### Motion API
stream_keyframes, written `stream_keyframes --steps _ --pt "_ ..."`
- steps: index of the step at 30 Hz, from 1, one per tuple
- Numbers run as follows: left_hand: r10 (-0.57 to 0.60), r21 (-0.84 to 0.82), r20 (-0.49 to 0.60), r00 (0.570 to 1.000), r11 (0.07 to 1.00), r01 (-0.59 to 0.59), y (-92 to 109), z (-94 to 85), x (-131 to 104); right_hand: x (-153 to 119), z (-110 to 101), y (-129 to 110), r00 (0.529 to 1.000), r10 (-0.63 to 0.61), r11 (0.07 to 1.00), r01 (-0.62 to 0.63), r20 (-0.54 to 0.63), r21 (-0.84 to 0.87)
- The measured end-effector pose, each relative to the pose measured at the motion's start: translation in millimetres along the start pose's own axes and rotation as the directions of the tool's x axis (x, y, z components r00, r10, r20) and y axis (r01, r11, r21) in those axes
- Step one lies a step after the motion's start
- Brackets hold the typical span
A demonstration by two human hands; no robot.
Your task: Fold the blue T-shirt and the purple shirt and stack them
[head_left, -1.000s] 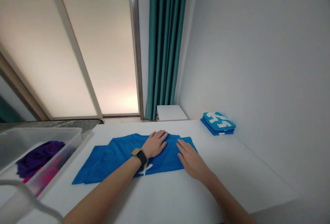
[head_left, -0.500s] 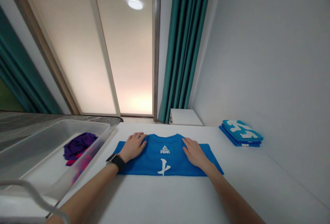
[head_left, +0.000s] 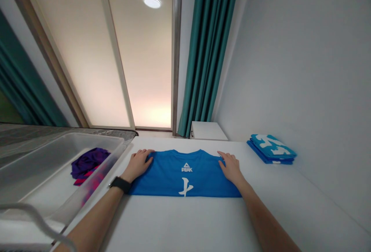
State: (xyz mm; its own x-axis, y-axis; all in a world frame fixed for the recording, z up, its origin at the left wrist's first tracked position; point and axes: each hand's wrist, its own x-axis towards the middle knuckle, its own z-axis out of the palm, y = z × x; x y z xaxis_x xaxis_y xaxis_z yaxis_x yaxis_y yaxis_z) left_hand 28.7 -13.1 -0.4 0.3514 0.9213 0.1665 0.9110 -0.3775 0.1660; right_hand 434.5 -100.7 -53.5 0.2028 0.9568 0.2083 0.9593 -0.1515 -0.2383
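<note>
A blue shirt (head_left: 185,174) with a white logo lies folded into a rectangle on the white table (head_left: 179,225), its collar toward the far edge. My left hand (head_left: 137,164) rests flat on the shirt's left end, fingers spread, a black watch on the wrist. At the shirt's right end my right hand (head_left: 231,167) lies flat in the same way. Neither hand grips the cloth.
A stack of folded blue shirts (head_left: 271,149) sits at the table's far right by the wall. A clear plastic bin (head_left: 58,167) with purple and pink clothes stands at the left. A small white cabinet (head_left: 207,131) and teal curtain (head_left: 208,51) are behind the table.
Both hands have slid outward from the shirt's middle to its left and right ends. The shirt now shows its logo side as a neat rectangle, and the view has turned to face it squarely.
</note>
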Motion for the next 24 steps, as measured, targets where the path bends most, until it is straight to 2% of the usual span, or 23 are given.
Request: stream_keyframes --steps 5,10,12,20,24 --pt "-0.020 -0.142 0.021 1.000 0.990 0.023 -4 -2.0 1 2 2 1 0.999 0.014 0.995 -0.018 0.039 0.097" --pt "-0.042 -0.278 -0.018 0.999 0.960 0.036 -10 -5.9 0 5 5 8 0.995 -0.072 0.966 0.051 0.075 0.255" --pt "-0.060 -0.331 -0.002 0.998 0.942 0.056 -12 -5.4 -1 7 3 9 0.992 -0.094 0.947 0.062 0.085 0.316" --pt "-0.088 -0.332 0.085 0.993 0.937 0.111 -5 -8.8 1 10 -2 5 0.985 -0.133 0.906 0.077 0.107 0.417" --pt "-0.105 -0.409 0.091 0.990 0.903 0.133 -3 -14.0 1 12 0 7 0.988 -0.118 0.872 0.057 0.096 0.486"
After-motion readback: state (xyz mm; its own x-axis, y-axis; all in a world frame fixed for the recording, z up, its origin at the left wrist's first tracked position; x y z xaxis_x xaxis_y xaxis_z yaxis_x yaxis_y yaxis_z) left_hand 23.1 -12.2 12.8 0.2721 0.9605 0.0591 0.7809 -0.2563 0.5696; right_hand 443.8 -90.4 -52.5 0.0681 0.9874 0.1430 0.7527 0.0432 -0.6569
